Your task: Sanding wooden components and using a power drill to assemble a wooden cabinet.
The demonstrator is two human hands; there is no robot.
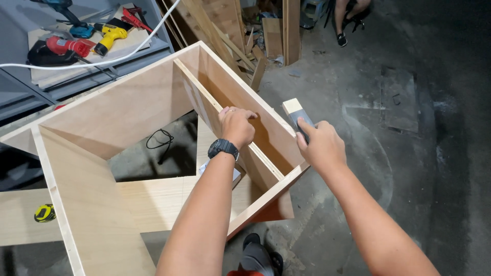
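Hands on a plywood cabinet (128, 107)
Left hand (237, 125) fingers curl over the divider (204, 102); right hand (319, 145) fingers pinch a sanding block (295, 113).

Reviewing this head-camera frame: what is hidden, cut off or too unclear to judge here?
- Sanding block: lower part and its working face hidden under the right hand.
- Left hand: fingertips curl over the divider panel, out of sight.
- Plywood cabinet: near corner cut off by the bottom edge.
- Seated person: only legs visible, cut by the top edge.
- Power tools: too small for details.
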